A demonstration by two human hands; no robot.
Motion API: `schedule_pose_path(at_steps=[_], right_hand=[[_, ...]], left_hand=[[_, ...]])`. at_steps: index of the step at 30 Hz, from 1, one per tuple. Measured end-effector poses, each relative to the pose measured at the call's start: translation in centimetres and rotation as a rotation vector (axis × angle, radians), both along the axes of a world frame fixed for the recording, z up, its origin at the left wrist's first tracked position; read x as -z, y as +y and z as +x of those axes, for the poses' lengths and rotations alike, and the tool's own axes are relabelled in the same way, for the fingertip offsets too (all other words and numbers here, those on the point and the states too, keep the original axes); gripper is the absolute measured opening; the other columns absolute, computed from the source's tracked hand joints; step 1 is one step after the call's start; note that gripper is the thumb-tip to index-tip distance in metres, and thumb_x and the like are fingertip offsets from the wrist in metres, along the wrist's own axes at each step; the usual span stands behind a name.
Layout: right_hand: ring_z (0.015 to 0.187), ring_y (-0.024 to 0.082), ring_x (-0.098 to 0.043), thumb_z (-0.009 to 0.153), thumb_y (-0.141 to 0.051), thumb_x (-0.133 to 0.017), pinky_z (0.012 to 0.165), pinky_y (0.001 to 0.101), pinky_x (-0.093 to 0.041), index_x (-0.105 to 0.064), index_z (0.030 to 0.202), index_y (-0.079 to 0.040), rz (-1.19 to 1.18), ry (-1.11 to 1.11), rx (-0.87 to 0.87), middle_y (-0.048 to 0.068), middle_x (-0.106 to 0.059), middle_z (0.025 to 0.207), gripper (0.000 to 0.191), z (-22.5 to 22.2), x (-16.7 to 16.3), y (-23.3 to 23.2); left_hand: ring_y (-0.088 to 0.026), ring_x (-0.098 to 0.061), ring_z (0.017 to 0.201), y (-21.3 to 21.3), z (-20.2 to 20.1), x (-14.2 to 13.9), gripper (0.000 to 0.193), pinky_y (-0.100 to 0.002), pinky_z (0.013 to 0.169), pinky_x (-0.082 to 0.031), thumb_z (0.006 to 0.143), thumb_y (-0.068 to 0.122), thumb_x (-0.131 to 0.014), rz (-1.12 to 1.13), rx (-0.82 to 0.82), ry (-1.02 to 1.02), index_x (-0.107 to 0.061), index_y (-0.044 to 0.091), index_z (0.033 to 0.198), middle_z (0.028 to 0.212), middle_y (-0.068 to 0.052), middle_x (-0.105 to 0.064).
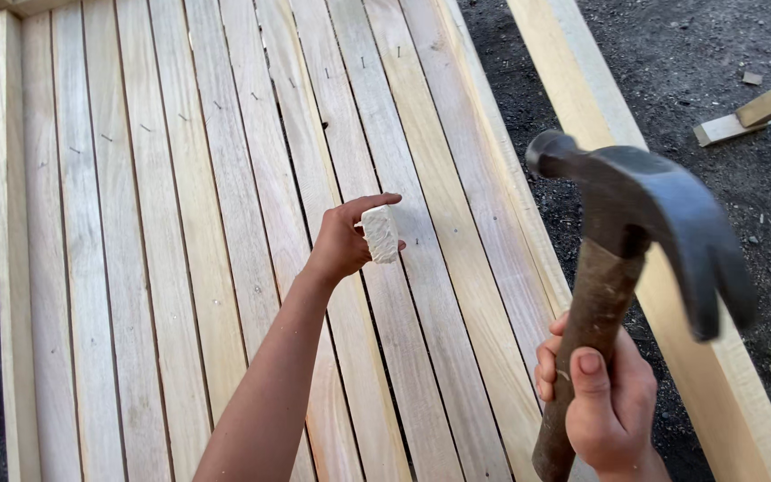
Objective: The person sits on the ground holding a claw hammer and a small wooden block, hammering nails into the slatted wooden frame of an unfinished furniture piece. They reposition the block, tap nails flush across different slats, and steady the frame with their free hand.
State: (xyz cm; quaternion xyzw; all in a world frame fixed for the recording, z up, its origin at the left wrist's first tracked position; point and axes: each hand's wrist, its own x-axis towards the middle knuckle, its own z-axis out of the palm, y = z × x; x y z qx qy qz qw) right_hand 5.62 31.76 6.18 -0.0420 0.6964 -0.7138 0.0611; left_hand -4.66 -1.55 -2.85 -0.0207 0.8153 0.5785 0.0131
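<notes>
Left hand (343, 241) reaches forward, fingers pinched; right hand (604, 397) fisted, thumb up

Outdoor carpentry site: slatted planks (225, 178) on dirt ground (725, 161).

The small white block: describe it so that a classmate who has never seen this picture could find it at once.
Start at the big panel of pale wooden slats that fills the left and middle of the view. Near its middle, the left hand pinches a small white block between thumb and fingers. It is the only short, chalky white piece there; everything around it is long bare timber.
</notes>
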Motion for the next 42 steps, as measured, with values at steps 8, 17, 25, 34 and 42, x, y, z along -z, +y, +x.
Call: schedule_pose_path(at_steps=[8, 17, 25, 34, 42], right_hand=[[0.048, 0.015, -0.055, 0.096, -0.041, -0.054, 0.047, 0.0321, -0.047, -0.057, 0.099, -0.003, 0.470, -0.237, -0.153, 0.005, -0.058, 0.056, 0.038, -1.6, 6.8, -6.9], [0.051, 0.008, -0.053, 0.102, -0.038, -0.051, 0.049, 0.0258, -0.044, -0.057, 0.106, -0.003, 0.267, -0.035, -0.093, 0.001, -0.058, 0.062, 0.035, -3.0, 4.6, -3.6], [0.058, 0.010, -0.051, 0.104, -0.041, -0.056, 0.056, 0.0274, -0.042, -0.062, 0.102, -0.003, 0.934, -0.144, -0.249, 0.003, -0.059, 0.062, 0.039, -5.1, 9.0, -8.2], [0.051, 0.008, -0.052, 0.100, -0.040, -0.052, 0.044, 0.0262, -0.044, -0.058, 0.101, -0.006, 0.237, -0.025, -0.153, 0.001, -0.055, 0.061, 0.034, -3.8, 8.9, -6.8], [0.042, 0.017, -0.052, 0.100, -0.046, -0.054, 0.043, 0.0365, -0.044, -0.057, 0.089, -0.001, 0.565, -0.389, -0.152, 0.010, -0.055, 0.056, 0.047, -5.2, 11.0, -6.8]], left_hand=[[-0.026, -0.054, 0.137, -2.9, 0.2, -0.8, 0.083, -0.036, 0.115, -0.043, 0.073, 0.001, -0.083, -0.215, 0.062, 0.080, -0.052, 0.016, 0.149, 0.146, -0.009, -0.059], [-0.032, -0.052, 0.142, -5.7, 5.2, 2.9, 0.063, -0.046, 0.115, -0.043, 0.086, -0.005, -0.061, -0.177, -0.503, 0.154, -0.053, 0.009, 0.147, 0.150, -0.015, -0.057], [-0.033, -0.049, 0.139, -3.3, 7.2, 3.1, 0.070, -0.049, 0.109, -0.046, 0.079, -0.014, -0.044, -0.175, -0.653, 0.102, -0.051, 0.009, 0.144, 0.148, -0.014, -0.050], [-0.028, -0.059, 0.122, -1.5, 6.4, 2.5, 0.072, -0.039, 0.096, -0.051, 0.075, -0.014, -0.044, -0.128, -0.619, 0.113, -0.054, 0.011, 0.142, 0.140, -0.011, -0.058], [-0.035, -0.049, 0.141, -0.4, 5.7, 0.6, 0.078, -0.045, 0.119, -0.040, 0.071, -0.011, -0.051, -0.133, -0.477, 0.319, -0.049, 0.008, 0.147, 0.146, -0.015, -0.052]])
